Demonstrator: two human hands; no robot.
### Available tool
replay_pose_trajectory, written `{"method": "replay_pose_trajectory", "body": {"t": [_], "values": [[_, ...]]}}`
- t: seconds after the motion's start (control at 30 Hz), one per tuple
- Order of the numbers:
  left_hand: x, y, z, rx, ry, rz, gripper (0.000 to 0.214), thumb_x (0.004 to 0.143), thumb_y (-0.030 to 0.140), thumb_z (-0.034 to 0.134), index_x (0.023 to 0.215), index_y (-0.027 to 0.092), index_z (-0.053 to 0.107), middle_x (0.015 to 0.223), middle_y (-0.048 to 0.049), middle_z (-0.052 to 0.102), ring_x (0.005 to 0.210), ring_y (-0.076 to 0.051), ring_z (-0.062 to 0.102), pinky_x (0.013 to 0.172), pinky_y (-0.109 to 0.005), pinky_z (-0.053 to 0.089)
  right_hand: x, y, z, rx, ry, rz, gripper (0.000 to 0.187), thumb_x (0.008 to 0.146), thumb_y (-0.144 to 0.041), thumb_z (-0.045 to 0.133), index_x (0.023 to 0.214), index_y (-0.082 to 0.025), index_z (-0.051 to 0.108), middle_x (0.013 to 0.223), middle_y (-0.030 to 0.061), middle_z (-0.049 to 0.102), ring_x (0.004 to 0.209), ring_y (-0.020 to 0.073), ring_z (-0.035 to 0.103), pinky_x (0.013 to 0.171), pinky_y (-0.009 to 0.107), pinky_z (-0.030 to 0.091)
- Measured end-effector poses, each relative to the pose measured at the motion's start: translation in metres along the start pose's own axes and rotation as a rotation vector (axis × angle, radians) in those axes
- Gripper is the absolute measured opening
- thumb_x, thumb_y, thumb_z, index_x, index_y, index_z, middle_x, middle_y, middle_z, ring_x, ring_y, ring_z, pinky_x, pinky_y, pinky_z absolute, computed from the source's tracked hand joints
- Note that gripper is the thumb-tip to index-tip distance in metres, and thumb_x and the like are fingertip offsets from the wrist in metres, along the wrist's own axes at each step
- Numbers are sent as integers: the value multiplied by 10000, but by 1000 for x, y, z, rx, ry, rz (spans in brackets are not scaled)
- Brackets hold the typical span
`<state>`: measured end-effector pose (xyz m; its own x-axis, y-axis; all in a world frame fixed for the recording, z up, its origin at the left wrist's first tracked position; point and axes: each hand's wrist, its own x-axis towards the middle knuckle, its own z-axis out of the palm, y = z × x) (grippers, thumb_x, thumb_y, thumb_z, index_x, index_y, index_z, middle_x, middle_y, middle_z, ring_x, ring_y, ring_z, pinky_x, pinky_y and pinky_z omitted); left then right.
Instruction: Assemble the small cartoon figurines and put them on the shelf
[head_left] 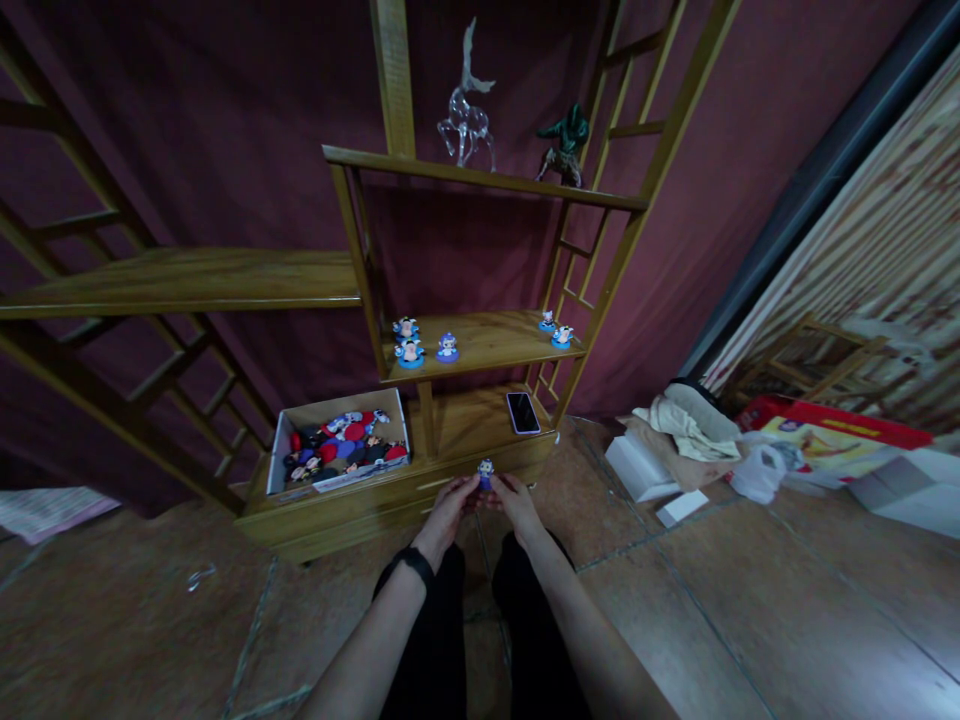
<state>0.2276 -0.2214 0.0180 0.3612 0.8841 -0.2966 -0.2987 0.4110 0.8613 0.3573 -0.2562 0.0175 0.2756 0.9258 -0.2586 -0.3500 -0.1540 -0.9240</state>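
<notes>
We hold a small blue-and-white toy figurine [486, 474] upright between our fingertips. The left hand [450, 505] and the right hand [516, 503] both pinch it, one from either side, and it stands just above them, level with the front edge of the low wooden shelf base [352, 505]. A black wristband [417, 563] circles our left wrist.

Just beyond the right hand a dark flat smartphone [523, 412] lies face up on that base. Beyond the left hand and further left sits an open cardboard box [289, 425], heaped with glossy red, blue and black toy pieces.

Further beyond the hands, a middle wooden shelf board [495, 340] carries five similar little blue-based figurines: three [448, 347] grouped on the left side and two [562, 337] on the right. On the top board stand a clear glass deer [466, 110] and a dark green figure [564, 145].

Well off to the right of our hands, flat white boxes [637, 465], beige crumpled cloth [686, 425] and a white plastic bag [759, 470] clutter the brown tiled floor [712, 610].
</notes>
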Motion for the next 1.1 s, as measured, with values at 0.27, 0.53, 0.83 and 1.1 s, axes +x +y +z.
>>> {"method": "replay_pose_trajectory", "body": {"t": [0.27,0.53,0.83,1.1], "values": [[0,0,1,-24,10,10,356,585,353,804,865,153,715,794,-70,717,673,-156,638,683,-272,457,-1,1,1,28,16,-16,406,552,-463,761,809,-169,651,748,24,661,606,125,599,636,291,511],[-3,0,4,-5,-29,89,406,553,218,807,938,160,690,927,-80,705,829,-187,635,775,-301,461,-6,-6,4,37,44,-47,320,547,-397,752,770,-194,642,777,19,667,723,170,623,668,297,499],[-7,4,10,70,-19,176,416,529,132,764,934,174,678,903,-64,690,848,-187,613,777,-291,443,5,7,0,-167,-17,-209,269,621,-390,716,794,-202,631,767,11,669,745,181,611,705,284,467],[-9,6,3,48,49,98,630,589,294,787,1181,204,593,794,-29,668,703,-151,613,640,-253,428,23,-72,12,-277,44,-467,266,709,-403,671,852,-184,623,801,28,668,744,177,597,735,290,467]]}}
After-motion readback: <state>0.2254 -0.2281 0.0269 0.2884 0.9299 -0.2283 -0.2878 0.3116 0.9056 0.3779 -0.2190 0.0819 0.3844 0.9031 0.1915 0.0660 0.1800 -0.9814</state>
